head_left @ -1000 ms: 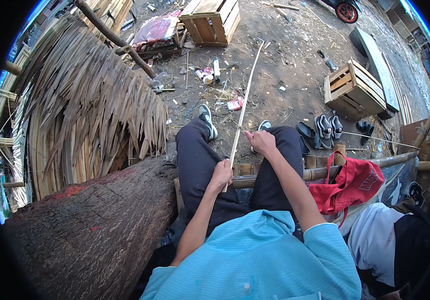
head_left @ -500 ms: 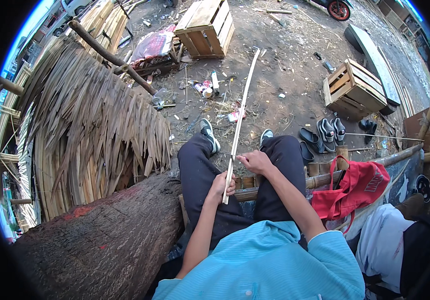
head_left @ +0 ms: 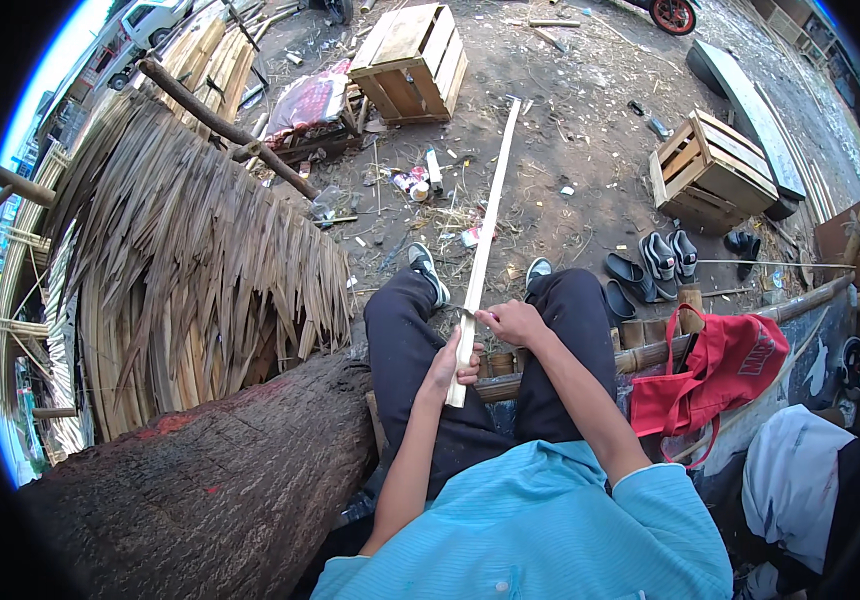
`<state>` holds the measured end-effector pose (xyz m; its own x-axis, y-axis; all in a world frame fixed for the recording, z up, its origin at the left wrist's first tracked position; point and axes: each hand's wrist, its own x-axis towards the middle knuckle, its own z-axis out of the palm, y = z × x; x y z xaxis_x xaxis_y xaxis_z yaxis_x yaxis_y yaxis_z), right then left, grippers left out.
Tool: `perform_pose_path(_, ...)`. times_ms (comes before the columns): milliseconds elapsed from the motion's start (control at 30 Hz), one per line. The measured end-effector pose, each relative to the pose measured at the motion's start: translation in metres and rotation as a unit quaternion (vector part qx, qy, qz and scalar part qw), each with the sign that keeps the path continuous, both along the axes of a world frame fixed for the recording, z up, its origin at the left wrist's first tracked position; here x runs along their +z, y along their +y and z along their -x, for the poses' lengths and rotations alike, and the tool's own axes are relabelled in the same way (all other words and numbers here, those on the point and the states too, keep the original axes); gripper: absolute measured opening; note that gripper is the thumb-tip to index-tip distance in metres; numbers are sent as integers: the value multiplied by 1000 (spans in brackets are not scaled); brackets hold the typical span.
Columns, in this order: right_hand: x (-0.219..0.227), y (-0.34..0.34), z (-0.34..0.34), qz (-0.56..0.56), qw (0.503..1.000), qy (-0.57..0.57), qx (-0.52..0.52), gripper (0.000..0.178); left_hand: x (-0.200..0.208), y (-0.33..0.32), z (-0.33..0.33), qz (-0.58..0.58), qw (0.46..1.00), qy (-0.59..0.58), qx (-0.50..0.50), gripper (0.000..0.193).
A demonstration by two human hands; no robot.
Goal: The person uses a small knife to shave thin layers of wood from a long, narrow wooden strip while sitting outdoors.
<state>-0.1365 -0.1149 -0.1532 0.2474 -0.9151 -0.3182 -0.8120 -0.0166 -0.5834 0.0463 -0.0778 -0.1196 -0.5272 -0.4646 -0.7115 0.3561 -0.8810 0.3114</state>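
Note:
A long, pale bamboo strip (head_left: 492, 200) runs from between my knees away over the ground, its broad face showing. Near its close end, my left hand (head_left: 453, 365) is closed around it, fingers wrapped from the side. Just beyond, my right hand (head_left: 512, 322) is closed on a small knife (head_left: 468, 313). Only a dark bit of the blade shows, lying across the strip; the fist hides the handle.
A thick dark log (head_left: 220, 450) lies to my left beside a dried-leaf thatch panel (head_left: 190, 230). Wooden crates (head_left: 405, 80) stand ahead, with shoes (head_left: 658, 258) at the right. A red bag (head_left: 710, 375) hangs over the bamboo seat's edge beside me.
The strip has rolled so that more of its broad face shows. Both hands keep their grip in nearly the same place, and the whole view has shifted slightly.

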Motion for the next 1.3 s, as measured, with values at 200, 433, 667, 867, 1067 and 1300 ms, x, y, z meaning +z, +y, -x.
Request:
perform_pose_path(200, 20, 16, -7, 59, 994, -20, 84, 49, -7, 15, 14, 219, 920, -303, -120, 23)
perform_pose_path(433, 22, 19, -2, 34, 995, 26, 89, 53, -7, 18, 16, 343, 800, -470, -145, 22)
perform_pose_path(667, 8, 11, 4, 77, 995, 47, -31, 58, 0, 24, 17, 407, 756, -494, -134, 21)
perform_pose_path(867, 2, -2, 18, 139, 984, 44, -103, 54, 11, 31, 10, 455, 783, -420, -64, 19)
perform_pose_path(1067, 5, -5, 21, 153, 970, 27, -190, 57, 7, 31, 6, 469, 778, -411, -79, 26)
perform_pose_path(1300, 13, -3, 18, 134, 972, -43, -187, 57, 10, 34, 9, 435, 802, -406, -57, 26)
